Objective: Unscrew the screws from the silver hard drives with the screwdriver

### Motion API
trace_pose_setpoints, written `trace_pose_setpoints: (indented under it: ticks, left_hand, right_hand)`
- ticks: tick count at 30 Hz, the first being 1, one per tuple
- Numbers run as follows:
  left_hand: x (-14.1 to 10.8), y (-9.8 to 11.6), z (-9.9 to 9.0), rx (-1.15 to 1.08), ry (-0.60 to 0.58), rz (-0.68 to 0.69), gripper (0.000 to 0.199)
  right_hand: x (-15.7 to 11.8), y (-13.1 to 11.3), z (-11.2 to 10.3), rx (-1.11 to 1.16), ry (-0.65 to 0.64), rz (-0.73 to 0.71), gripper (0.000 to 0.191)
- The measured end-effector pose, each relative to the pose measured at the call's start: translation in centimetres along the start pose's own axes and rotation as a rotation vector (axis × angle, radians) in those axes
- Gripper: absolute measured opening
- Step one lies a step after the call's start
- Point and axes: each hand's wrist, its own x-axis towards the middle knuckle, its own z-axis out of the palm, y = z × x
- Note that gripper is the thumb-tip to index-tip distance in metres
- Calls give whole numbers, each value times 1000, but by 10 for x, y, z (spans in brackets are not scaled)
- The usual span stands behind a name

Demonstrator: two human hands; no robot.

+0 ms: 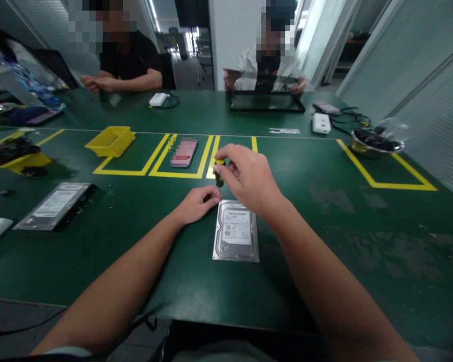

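Green table top [324, 166] is where a flat silver hard drive [236, 234] lies while a small yellow-and-black screwdriver [219, 173] is pinched upright by the right hand [249, 178] at its top left corner, its tip steadied by the left hand [196, 203] with fingers closed, so a steady straight turn seems needed.

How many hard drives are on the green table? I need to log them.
2. One hard drive lies under the screwdriver between both hands; a second hard drive lies at the left. Others may be hidden.

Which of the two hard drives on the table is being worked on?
The hard drive at centre, under the right hand with the screwdriver; the second drive lies untouched at left.
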Motion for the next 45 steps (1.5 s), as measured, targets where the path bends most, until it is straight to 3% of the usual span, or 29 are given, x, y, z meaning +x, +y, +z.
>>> trace_pose_setpoints:
  ticks: [11,23,32,45]
  left_hand:
    - [-1,0,1,1,6,3,16]
    - [-1,1,0,-17,14,-13,14]
    - [-1,1,0,10,5,-18,19]
    - [0,1,-1,32,-7,-10,23]
  right_hand:
    - [0,3,4,-6,53,-25,6]
    - [0,5,5,-18,92,44,20]
    - [0,2,-1,-33,20,22,5]
    - [0,-2,-3,-61,3,0,6]
